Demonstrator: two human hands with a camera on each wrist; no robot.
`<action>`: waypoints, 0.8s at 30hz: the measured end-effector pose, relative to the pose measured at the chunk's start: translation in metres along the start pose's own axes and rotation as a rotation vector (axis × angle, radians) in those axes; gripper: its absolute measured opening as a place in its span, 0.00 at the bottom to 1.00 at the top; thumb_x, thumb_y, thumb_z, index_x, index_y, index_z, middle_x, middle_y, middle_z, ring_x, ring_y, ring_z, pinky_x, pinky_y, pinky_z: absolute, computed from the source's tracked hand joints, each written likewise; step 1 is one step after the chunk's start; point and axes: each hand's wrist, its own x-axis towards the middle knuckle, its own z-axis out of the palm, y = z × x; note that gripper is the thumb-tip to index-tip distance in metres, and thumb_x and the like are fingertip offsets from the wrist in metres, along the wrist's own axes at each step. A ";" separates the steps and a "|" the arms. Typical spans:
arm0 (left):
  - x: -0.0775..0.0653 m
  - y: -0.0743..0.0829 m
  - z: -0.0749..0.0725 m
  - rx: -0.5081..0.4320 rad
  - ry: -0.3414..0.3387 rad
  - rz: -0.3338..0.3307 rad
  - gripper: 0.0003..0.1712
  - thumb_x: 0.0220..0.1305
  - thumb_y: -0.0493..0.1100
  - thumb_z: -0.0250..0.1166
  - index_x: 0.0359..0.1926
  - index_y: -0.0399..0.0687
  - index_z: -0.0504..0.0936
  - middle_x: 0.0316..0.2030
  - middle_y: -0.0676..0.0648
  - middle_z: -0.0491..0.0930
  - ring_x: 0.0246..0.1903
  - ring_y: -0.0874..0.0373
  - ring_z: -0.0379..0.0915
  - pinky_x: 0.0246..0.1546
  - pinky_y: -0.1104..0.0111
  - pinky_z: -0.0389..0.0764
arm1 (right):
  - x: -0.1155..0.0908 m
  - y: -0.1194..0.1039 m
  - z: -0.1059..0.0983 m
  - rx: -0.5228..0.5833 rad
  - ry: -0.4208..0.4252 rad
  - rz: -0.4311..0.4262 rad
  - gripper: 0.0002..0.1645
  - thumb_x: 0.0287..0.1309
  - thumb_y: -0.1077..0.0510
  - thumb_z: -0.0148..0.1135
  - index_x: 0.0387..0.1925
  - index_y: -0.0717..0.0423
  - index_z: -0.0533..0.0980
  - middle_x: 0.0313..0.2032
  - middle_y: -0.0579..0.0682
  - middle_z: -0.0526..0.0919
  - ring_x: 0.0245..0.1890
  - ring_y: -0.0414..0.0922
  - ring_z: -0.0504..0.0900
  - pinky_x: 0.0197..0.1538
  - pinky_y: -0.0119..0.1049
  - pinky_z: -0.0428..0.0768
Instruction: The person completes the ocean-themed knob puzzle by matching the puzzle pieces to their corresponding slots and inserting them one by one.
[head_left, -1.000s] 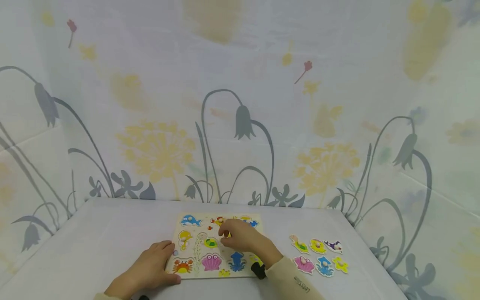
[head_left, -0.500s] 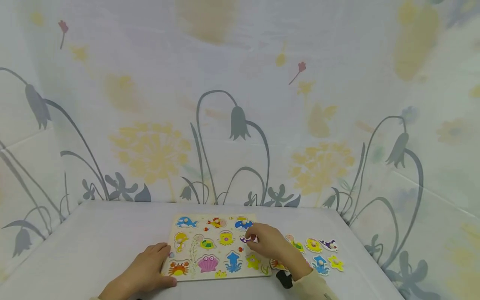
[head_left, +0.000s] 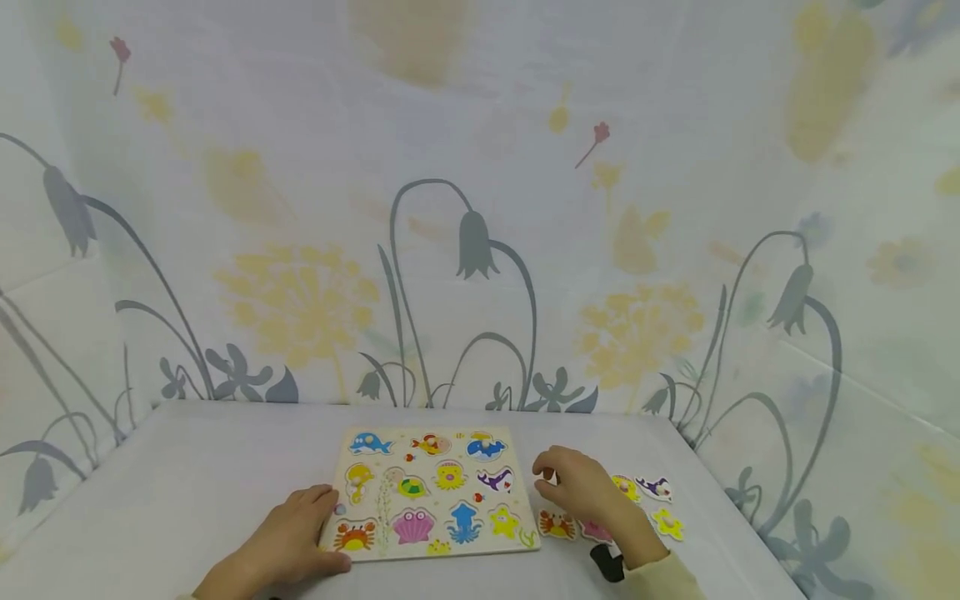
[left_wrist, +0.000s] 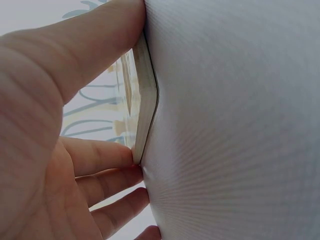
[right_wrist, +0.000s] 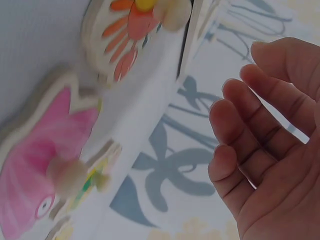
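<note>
My left hand (head_left: 292, 533) rests against the near left corner of a wooden sea-animal puzzle board (head_left: 442, 552). Its thumb touches the front edge and its fingers lie along the left side; the left wrist view shows the board's corner (left_wrist: 147, 95) between them. Just right of the board hovers my right hand (head_left: 581, 492), fingers loosely bent, holding nothing. Below and beside it lie loose knobbed pieces: a crab (head_left: 557, 524), a pink clam (right_wrist: 40, 160), an octopus (head_left: 626, 487), an orca (head_left: 656, 488) and a yellow starfish (head_left: 667, 523). My hand and forearm hide others.
Knobbed pieces sit in the board: a dolphin-like whale (head_left: 370, 443), a fish (head_left: 431, 443), a blue whale (head_left: 486, 447) and a seahorse (head_left: 360, 477). A white cloth covers the table (head_left: 225, 467). Behind it hangs a flower-patterned curtain (head_left: 480, 317).
My right hand has moved right, from over the middle of the board to beside the loose pieces, uncovering the board's pictures. The left hand stays at the board's corner. The view has shifted slightly.
</note>
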 end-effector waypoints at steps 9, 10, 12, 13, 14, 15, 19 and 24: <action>-0.001 0.000 -0.001 0.001 0.011 0.006 0.55 0.33 0.64 0.78 0.58 0.33 0.73 0.59 0.33 0.69 0.59 0.35 0.61 0.58 0.39 0.63 | -0.007 0.022 -0.009 -0.041 0.082 0.063 0.07 0.54 0.57 0.67 0.36 0.51 0.81 0.29 0.38 0.74 0.28 0.38 0.71 0.32 0.36 0.74; -0.001 0.000 -0.001 -0.002 0.006 0.000 0.55 0.33 0.65 0.78 0.58 0.33 0.73 0.59 0.33 0.69 0.59 0.35 0.61 0.58 0.39 0.62 | -0.008 0.025 -0.009 -0.047 0.089 0.072 0.06 0.53 0.58 0.68 0.35 0.52 0.80 0.29 0.39 0.74 0.28 0.38 0.71 0.32 0.36 0.74; -0.001 0.001 -0.001 -0.002 -0.001 -0.003 0.55 0.33 0.65 0.77 0.58 0.33 0.73 0.59 0.33 0.69 0.59 0.35 0.61 0.58 0.39 0.62 | -0.009 0.030 -0.010 -0.063 0.095 0.096 0.06 0.53 0.58 0.68 0.34 0.51 0.80 0.28 0.39 0.74 0.28 0.38 0.71 0.32 0.37 0.74; -0.001 0.001 -0.002 -0.002 -0.006 -0.007 0.55 0.33 0.65 0.77 0.58 0.33 0.73 0.59 0.33 0.69 0.59 0.35 0.61 0.58 0.39 0.62 | -0.010 0.033 -0.010 -0.069 0.094 0.109 0.05 0.52 0.59 0.68 0.33 0.51 0.80 0.28 0.40 0.74 0.28 0.39 0.71 0.33 0.37 0.75; -0.001 0.001 -0.002 -0.001 -0.010 -0.011 0.55 0.34 0.65 0.77 0.58 0.33 0.73 0.59 0.34 0.69 0.59 0.35 0.61 0.58 0.39 0.62 | -0.011 0.036 -0.010 -0.071 0.093 0.124 0.05 0.52 0.59 0.68 0.33 0.51 0.80 0.28 0.41 0.74 0.28 0.39 0.71 0.34 0.38 0.75; -0.001 0.001 -0.002 -0.001 -0.013 -0.013 0.55 0.34 0.65 0.77 0.58 0.33 0.73 0.59 0.34 0.69 0.59 0.35 0.61 0.58 0.39 0.62 | -0.012 0.038 -0.010 -0.072 0.091 0.138 0.05 0.52 0.59 0.68 0.32 0.51 0.80 0.28 0.41 0.74 0.28 0.39 0.71 0.34 0.39 0.75; -0.001 0.001 -0.002 0.000 -0.013 -0.015 0.55 0.34 0.65 0.77 0.58 0.34 0.73 0.59 0.34 0.69 0.60 0.35 0.61 0.58 0.39 0.62 | -0.014 0.046 -0.009 -0.048 0.063 0.189 0.04 0.52 0.59 0.68 0.31 0.50 0.79 0.27 0.43 0.73 0.28 0.41 0.70 0.34 0.40 0.74; -0.001 0.001 -0.001 -0.001 -0.014 -0.011 0.56 0.34 0.65 0.77 0.59 0.33 0.72 0.59 0.33 0.69 0.60 0.35 0.61 0.58 0.39 0.62 | -0.015 0.053 -0.005 -0.052 0.026 0.224 0.03 0.51 0.60 0.65 0.30 0.51 0.80 0.26 0.43 0.72 0.27 0.42 0.69 0.32 0.40 0.72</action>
